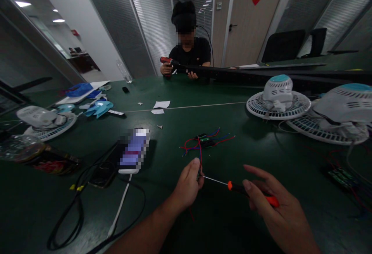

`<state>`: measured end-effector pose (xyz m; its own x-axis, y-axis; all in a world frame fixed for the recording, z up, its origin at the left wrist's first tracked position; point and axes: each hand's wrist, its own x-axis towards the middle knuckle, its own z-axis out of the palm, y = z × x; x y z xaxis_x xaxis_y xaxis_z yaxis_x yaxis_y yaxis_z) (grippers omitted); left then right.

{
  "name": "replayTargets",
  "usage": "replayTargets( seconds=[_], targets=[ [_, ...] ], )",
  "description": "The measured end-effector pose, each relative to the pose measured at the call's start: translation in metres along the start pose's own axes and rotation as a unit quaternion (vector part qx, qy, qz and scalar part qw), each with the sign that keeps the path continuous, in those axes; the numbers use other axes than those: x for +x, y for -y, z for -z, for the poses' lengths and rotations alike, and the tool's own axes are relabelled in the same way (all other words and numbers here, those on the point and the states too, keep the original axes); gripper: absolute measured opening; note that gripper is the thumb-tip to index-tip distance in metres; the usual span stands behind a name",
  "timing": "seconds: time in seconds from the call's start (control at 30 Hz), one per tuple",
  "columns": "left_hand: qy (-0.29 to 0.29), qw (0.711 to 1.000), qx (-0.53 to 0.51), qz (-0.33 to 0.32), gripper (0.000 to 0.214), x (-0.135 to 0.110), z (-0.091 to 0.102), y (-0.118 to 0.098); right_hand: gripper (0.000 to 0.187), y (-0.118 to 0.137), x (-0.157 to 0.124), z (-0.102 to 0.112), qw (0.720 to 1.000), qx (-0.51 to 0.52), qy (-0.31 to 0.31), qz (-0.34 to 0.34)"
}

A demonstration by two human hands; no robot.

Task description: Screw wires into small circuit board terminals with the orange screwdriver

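Note:
My left hand (188,182) is closed around a small green circuit board (198,174) with red and blue wires, most of it hidden by the fingers. In my right hand (274,203) lies a screwdriver (241,189) with an orange and black handle, gripped between thumb and fingers while the index finger stretches out. The screwdriver's thin shaft points left, and its tip meets the board at my left fingertips. Just beyond, another wired circuit board (207,141) rests on the green table (174,130).
A phone (134,149) on a white cable, a dark phone (106,169) and a bottle (43,157) lie to the left. White fan parts (279,99) stand at the right, near more wired boards (341,176). Across the table, a person (188,48) holds a red power drill (168,61).

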<state>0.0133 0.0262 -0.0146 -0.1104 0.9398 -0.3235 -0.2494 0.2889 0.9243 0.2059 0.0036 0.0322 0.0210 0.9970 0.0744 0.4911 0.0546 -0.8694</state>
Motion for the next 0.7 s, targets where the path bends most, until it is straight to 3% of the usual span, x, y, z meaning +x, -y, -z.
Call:
replayTargets(
  seconds=[0.7],
  targets=[
    [-0.007, 0.999, -0.032, 0.008, 0.054, 0.0003, 0.0003, 0.0039, 0.039, -0.0002, -0.0015, -0.0023, 0.999, 0.000, -0.029, -0.013]
  ],
)
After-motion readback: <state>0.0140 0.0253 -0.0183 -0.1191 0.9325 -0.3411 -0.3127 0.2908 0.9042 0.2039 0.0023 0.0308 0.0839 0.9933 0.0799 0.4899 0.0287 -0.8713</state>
